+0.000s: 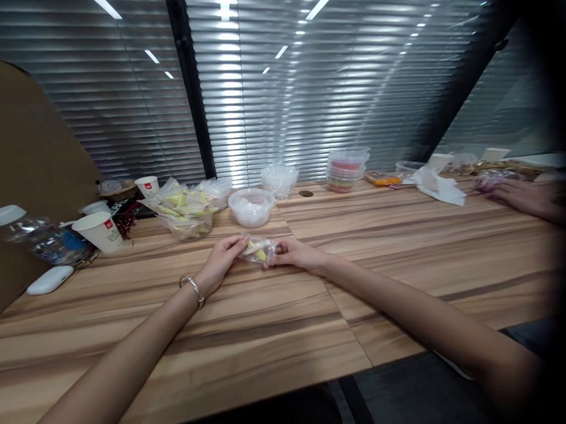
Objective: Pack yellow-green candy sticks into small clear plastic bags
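Between my two hands is a small clear plastic bag [258, 251] with yellow and whitish pieces inside, held just over the wooden table [279, 323]. My left hand [222, 259], with a silver bracelet at the wrist, pinches the bag's left end. At the other end, the fingers of my right hand [297, 254] are closed on the plastic. Just beyond them stands a clear round tub [251, 208] holding whitish, see-through material. To its left, a clear container [185, 218] is heaped with similar bags of yellow pieces.
Paper cups [101, 231], a plastic bottle [50, 241] and a white case [51, 280] stand at left. Along the back are clear containers [279, 180], stacked tubs [346, 171], an orange packet [382, 179] and tissue [437, 184]. Another person's hand [520, 194] rests at far right.
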{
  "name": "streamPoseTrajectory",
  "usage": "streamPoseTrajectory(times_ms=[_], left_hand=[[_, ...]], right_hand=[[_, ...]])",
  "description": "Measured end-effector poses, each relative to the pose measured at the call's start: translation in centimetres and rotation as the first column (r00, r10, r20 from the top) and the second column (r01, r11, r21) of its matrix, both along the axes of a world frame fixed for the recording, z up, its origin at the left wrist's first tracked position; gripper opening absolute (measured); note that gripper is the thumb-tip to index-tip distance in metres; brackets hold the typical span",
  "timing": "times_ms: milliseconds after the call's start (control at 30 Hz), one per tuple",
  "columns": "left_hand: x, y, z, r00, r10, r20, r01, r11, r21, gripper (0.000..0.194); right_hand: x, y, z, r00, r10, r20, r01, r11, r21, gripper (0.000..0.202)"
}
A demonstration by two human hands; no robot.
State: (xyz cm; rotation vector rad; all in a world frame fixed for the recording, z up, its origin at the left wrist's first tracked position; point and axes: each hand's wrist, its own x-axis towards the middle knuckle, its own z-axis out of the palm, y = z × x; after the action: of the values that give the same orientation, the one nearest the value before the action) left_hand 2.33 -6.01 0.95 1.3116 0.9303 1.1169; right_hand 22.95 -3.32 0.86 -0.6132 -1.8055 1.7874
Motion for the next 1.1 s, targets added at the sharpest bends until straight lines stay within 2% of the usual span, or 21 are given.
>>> streamPoseTrajectory(times_ms=[100,200,433,567,667,767,867,1100], left_hand=[[0.0,0.1,0.0,0.997,0.071,-0.022,-0.070,0.997,0.044,0.031],[0.0,0.1,0.0,0.996,0.085,-0.035,-0.082,0.995,0.062,0.029],[-0.1,0.5,-0.4,0.997,0.079,-0.024,-0.077,0.995,0.064,0.034],[-0.3,0.7,-0.6,0.995,0.097,-0.037,-0.092,0.989,0.116,0.033],[-0.4,0.7,-0.8,0.987,0.148,-0.066,-0.136,0.978,0.158,0.033],[-0.6,0.8,-1.0,0.981,0.181,-0.070,-0.165,0.967,0.195,0.031],[-0.8,1.0,-1.2,0.979,0.192,-0.062,-0.175,0.962,0.209,0.031],[-0.7,1.0,-1.1,0.989,0.148,-0.004,-0.146,0.982,0.121,0.030]], right_hand=[[-0.1,0.0,0.0,1.000,0.016,-0.012,-0.016,1.000,-0.002,0.036],[-0.2,0.1,-0.3,0.999,0.024,-0.034,-0.023,1.000,0.006,0.034],[-0.6,0.3,-1.0,0.994,-0.112,0.016,0.110,0.988,0.108,0.023],[-0.6,0.0,-0.9,0.985,-0.158,0.064,0.142,0.970,0.197,0.027],[-0.5,-0.3,-0.5,0.993,-0.098,0.063,0.084,0.978,0.191,0.026],[-0.4,-0.5,0.0,0.999,0.024,0.037,-0.027,0.996,0.088,0.031],[-0.3,-0.3,0.0,0.997,0.076,0.032,-0.077,0.997,0.024,0.035],[-0.3,0.0,-0.6,0.995,0.064,0.073,-0.072,0.991,0.112,0.019]])
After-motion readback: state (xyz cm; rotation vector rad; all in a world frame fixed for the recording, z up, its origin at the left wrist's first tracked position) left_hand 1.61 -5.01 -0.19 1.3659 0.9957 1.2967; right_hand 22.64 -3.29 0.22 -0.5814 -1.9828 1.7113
